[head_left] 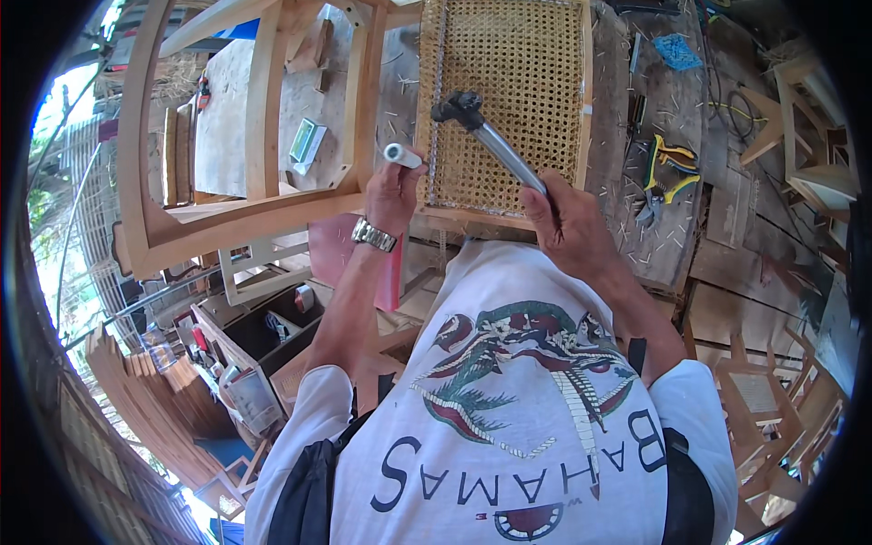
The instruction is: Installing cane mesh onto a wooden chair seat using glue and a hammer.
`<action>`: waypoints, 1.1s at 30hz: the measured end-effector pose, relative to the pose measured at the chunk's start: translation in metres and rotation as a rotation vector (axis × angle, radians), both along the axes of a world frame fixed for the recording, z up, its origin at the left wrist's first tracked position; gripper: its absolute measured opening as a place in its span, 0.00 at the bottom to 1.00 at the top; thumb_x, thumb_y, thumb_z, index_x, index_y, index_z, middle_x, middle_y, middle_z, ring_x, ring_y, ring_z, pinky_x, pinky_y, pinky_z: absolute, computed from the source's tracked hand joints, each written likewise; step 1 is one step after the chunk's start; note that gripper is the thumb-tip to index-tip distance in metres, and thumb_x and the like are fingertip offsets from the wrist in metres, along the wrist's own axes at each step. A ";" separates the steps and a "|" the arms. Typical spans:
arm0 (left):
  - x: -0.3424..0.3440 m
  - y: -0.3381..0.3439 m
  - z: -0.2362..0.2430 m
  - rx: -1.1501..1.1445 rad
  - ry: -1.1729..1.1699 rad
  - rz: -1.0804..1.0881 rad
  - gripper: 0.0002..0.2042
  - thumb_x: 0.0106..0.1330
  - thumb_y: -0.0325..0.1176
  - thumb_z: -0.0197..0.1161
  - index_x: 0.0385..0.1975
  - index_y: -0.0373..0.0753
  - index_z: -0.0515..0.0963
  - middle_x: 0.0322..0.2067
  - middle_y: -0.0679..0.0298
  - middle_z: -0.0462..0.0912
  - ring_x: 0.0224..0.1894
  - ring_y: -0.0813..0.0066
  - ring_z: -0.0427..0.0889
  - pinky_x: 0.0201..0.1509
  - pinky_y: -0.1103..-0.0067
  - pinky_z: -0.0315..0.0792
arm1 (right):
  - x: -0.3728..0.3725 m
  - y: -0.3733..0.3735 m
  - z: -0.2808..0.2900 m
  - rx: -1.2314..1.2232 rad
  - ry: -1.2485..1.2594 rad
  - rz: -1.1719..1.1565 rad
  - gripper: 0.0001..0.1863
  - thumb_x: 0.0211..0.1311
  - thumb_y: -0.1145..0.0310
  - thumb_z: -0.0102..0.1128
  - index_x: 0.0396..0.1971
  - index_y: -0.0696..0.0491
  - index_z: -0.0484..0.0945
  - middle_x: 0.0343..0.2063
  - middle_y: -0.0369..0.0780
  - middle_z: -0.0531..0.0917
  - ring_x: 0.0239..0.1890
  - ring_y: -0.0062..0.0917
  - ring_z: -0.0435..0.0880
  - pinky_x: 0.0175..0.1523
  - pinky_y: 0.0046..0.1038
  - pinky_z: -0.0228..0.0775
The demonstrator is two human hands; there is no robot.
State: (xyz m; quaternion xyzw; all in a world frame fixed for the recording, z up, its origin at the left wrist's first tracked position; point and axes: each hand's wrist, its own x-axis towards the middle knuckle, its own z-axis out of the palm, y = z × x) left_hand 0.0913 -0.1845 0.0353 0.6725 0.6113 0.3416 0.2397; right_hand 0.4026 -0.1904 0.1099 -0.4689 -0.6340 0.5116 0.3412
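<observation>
My left hand (391, 195), with a steel watch at the wrist, is closed round a small white cylinder (404, 156) beside the left edge of a cane-webbed panel (518, 64) in a wooden frame. My right hand (563, 218) grips a hammer (504, 145) by its metal shaft, its dark head held over the panel. A wooden chair frame (145, 211) stands at the left of the panel, close to my left hand.
On the worktable (663, 259) lie yellow-handled pliers (677, 177), a blue mesh bundle (677, 53), scattered staples and a green-and-white box (307, 138). Wooden chair parts (754, 400) crowd the right side. A dark compartmented bin (282, 327) sits at lower left.
</observation>
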 end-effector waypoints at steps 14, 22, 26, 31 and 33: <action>0.014 0.001 0.019 0.012 0.312 -0.045 0.10 0.66 0.31 0.64 0.45 0.42 0.77 0.33 0.55 0.80 0.32 0.53 0.81 0.33 0.65 0.73 | -0.023 -0.008 -0.013 0.124 -0.173 0.109 0.15 0.69 0.58 0.58 0.30 0.53 0.70 0.19 0.45 0.74 0.21 0.45 0.76 0.27 0.43 0.67; 0.003 0.004 0.000 -0.132 -0.172 0.077 0.08 0.67 0.22 0.61 0.44 0.39 0.77 0.39 0.65 0.84 0.39 0.76 0.83 0.41 0.79 0.76 | -0.017 0.002 -0.029 0.179 -0.127 0.090 0.15 0.70 0.58 0.56 0.32 0.54 0.71 0.17 0.45 0.74 0.20 0.44 0.76 0.26 0.41 0.67; -0.003 -0.002 0.009 -0.096 -0.493 0.185 0.07 0.70 0.23 0.59 0.45 0.38 0.75 0.42 0.65 0.83 0.44 0.80 0.81 0.48 0.81 0.75 | 0.001 -0.001 -0.017 0.021 -0.039 0.034 0.17 0.73 0.56 0.54 0.32 0.55 0.71 0.16 0.44 0.72 0.17 0.36 0.72 0.25 0.37 0.65; -0.005 -0.007 0.013 -0.111 -0.434 0.155 0.08 0.70 0.22 0.59 0.46 0.38 0.75 0.39 0.67 0.83 0.43 0.82 0.80 0.48 0.81 0.74 | 0.004 -0.001 -0.015 -0.001 -0.022 -0.010 0.18 0.73 0.55 0.54 0.31 0.56 0.70 0.15 0.44 0.70 0.16 0.34 0.70 0.24 0.36 0.63; -0.004 -0.006 0.014 -0.157 -0.454 0.159 0.08 0.69 0.22 0.59 0.45 0.39 0.76 0.39 0.68 0.83 0.41 0.83 0.79 0.47 0.81 0.74 | 0.004 -0.005 -0.019 0.008 -0.038 0.002 0.18 0.73 0.55 0.54 0.31 0.56 0.70 0.15 0.44 0.71 0.16 0.35 0.70 0.24 0.36 0.63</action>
